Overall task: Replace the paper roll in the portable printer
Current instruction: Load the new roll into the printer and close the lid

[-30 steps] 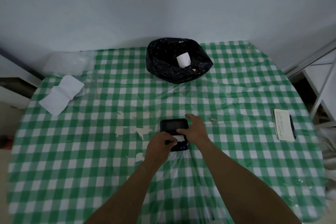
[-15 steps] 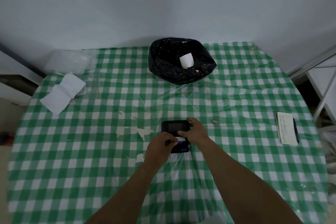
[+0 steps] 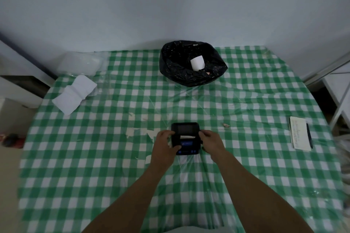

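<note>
A small black portable printer (image 3: 185, 130) lies on the green checked tablecloth in front of me. A white strip of paper (image 3: 187, 136) shows at its slot, with a blue panel below. My left hand (image 3: 164, 144) grips the printer's left side. My right hand (image 3: 211, 143) holds its right side, thumb at the top edge. A white paper roll (image 3: 197, 63) lies far back inside a black bin bag (image 3: 176, 68).
Folded white paper (image 3: 74, 93) and clear plastic packaging (image 3: 79, 64) lie at the back left. A notepad with a pen (image 3: 300, 135) sits near the right table edge (image 3: 322, 111). Small torn scraps (image 3: 136, 131) lie left of the printer. A metal rack (image 3: 339, 89) stands beyond the right edge.
My right hand came off the top of the printer and moved to its right side. My left hand shifted from the front to the left side. The paper strip and blue panel now show.
</note>
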